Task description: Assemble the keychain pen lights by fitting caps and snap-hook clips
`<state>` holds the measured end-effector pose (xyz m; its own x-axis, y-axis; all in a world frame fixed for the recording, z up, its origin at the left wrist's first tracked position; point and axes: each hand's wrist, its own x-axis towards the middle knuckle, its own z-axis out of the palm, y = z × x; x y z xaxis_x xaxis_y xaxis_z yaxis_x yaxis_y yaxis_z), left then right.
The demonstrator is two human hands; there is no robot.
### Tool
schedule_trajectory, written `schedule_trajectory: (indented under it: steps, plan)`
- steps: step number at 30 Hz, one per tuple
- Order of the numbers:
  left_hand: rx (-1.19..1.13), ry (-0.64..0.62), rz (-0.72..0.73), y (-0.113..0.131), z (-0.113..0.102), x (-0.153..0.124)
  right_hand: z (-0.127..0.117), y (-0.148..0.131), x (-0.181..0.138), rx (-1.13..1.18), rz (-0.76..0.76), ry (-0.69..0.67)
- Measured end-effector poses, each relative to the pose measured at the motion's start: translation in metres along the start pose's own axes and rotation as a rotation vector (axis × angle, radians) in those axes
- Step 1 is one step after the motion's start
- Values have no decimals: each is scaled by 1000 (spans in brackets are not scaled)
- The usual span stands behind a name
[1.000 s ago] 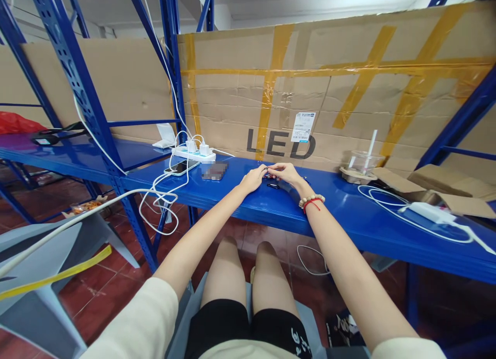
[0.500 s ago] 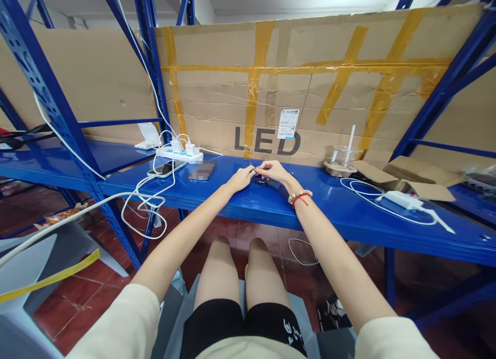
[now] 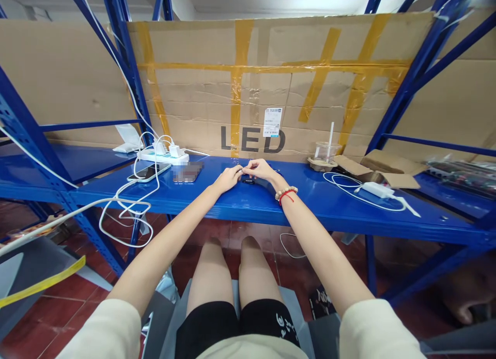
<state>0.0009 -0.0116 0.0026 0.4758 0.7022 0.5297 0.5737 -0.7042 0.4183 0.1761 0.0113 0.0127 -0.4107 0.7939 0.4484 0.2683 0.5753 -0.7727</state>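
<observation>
My left hand [image 3: 229, 178] and my right hand [image 3: 261, 169] meet over the blue shelf top [image 3: 209, 204], fingertips together. Both are closed in a pinch around something small and dark, too little of which shows to name. Just beneath the fingers lies a small black object [image 3: 248, 181] on the shelf surface. A beaded bracelet and a red string circle my right wrist. Some small dark bits behind the right hand are mostly hidden by it.
Left of my hands are a phone [image 3: 149, 172], a white power strip [image 3: 165, 156] and looping white cables. To the right stand a clear cup with a straw [image 3: 325, 151], a white adapter [image 3: 377, 189] and an opened cardboard box [image 3: 391, 168]. A large cardboard panel [image 3: 201, 100] closes the back.
The view has turned slightly right, so everything sits further left in the picture. My hands stay pinched together at the same place on the shelf.
</observation>
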Motion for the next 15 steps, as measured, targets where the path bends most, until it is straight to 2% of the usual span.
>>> schedule_trajectory:
  steps: [5, 15]
  plan:
    - [-6, -17, -14, 0, 0, 0, 0, 0, 0, -2, -12, -19]
    - [-47, -10, -49, 6, -3, -3, 2, -13, -4, -45, 94, 2]
